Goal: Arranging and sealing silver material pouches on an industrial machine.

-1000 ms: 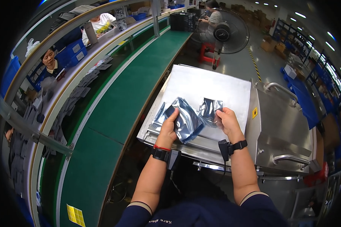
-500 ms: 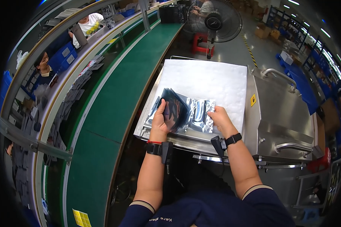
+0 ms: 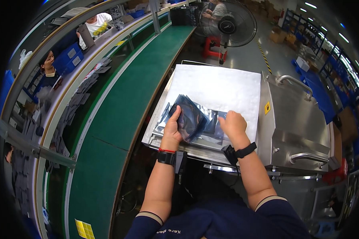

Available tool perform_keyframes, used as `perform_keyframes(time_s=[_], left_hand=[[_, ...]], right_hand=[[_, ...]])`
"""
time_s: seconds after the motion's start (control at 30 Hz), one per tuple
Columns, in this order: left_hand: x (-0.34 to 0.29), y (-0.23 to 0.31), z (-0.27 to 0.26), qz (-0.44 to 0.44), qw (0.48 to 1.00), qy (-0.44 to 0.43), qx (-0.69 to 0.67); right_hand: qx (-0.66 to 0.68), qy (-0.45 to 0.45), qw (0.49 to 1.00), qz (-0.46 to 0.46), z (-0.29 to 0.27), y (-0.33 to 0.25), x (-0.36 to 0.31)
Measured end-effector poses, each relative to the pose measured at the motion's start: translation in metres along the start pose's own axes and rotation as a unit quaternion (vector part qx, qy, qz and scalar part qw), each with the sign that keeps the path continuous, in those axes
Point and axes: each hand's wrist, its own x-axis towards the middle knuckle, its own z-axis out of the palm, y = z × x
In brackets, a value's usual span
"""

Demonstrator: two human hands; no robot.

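Observation:
My left hand (image 3: 174, 129) grips a fanned stack of shiny blue-grey antistatic bags (image 3: 190, 121), its thumb lying over their left side. More silvery antistatic bag (image 3: 216, 126) stretches right from behind the stack, over the near part of a white padded sheet (image 3: 221, 81). At that bag's right end is my right hand (image 3: 234, 126), with its fingers curled in and closed against the edge. The fingertips are partly hidden. Both wrists wear black straps with small black devices.
Right of the white sheet stands a steel machine cover (image 3: 297, 123) with bar handles. A green conveyor belt (image 3: 111, 119) runs along the left. Beyond the sheet is a standing fan (image 3: 227, 26). Two people (image 3: 48, 73) are across the conveyor, near blue bins (image 3: 68, 59).
The stack in my left hand has shifted slightly right and turned more face-up. My right hand has curled in more, and less of the silvery bag shows between the hands.

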Motion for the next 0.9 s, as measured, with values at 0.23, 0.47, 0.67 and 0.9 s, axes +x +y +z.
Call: perform_keyframes(time_s=[0.23,0.47,0.67,0.9], left_hand=[[0.008,-0.005,-0.006,0.003,1.0,-0.024,0.018],[0.014,-0.015,-0.01,0.065,0.997,-0.015,-0.03],[0.025,-0.011,-0.019,0.112,0.993,0.027,-0.04],[0.024,-0.014,-0.022,0.092,0.991,-0.017,-0.093]], right_hand=[[0.344,-0.051,0.932,-0.106,-0.021,-0.032,0.029],[0.57,-0.128,0.811,0.005,-0.001,-0.045,0.016],[0.695,-0.1,0.712,0.002,0.052,-0.064,-0.03],[0.638,-0.002,0.77,-0.01,0.062,-0.066,-0.013]])
